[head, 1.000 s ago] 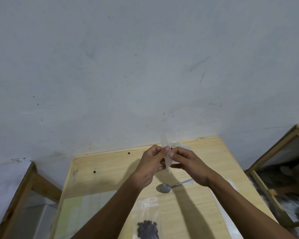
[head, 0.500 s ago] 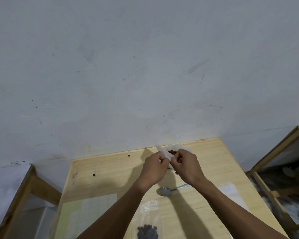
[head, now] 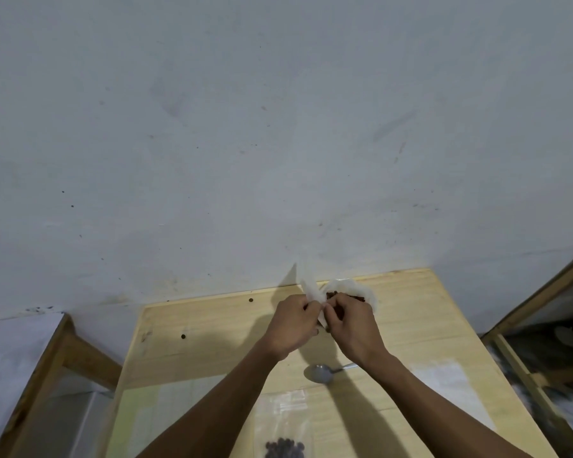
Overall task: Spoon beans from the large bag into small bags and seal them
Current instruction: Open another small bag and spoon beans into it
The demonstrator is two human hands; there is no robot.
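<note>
Left hand [head: 295, 322] and right hand [head: 353, 325] both pinch a small bag [head: 311, 289] near the table's [head: 212, 345] far edge; spoon [head: 321, 372] lies mid-table.

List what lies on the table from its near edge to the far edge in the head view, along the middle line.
small bag with beans → spoon → left hand and right hand, side by side, pinching a small clear bag → large bag of beans near the far edge.
</note>
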